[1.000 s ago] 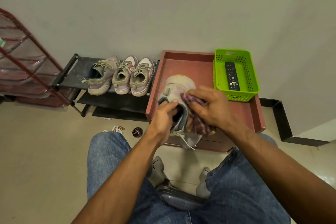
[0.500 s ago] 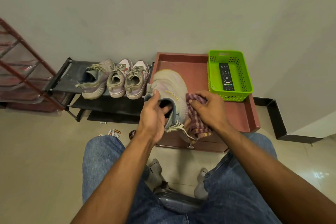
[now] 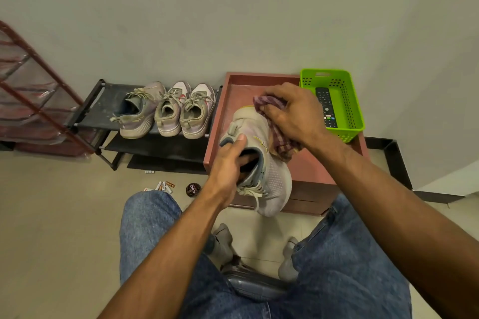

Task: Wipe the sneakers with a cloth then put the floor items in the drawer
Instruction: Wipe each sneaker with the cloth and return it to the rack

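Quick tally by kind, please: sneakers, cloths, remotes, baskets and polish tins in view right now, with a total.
Sneakers: 4, with 3 on the rack and 1 held by the left hand
Cloths: 1
Remotes: 1
Baskets: 1
Polish tins: 1
Total: 8

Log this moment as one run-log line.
stage: wiping | left hand: grips sneaker | right hand: presses cloth on heel | floor items: untouched

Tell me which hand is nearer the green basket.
Right. The right hand, wiping with the cloth, sits just beside the green basket; the left hand grips the sneaker farther away.
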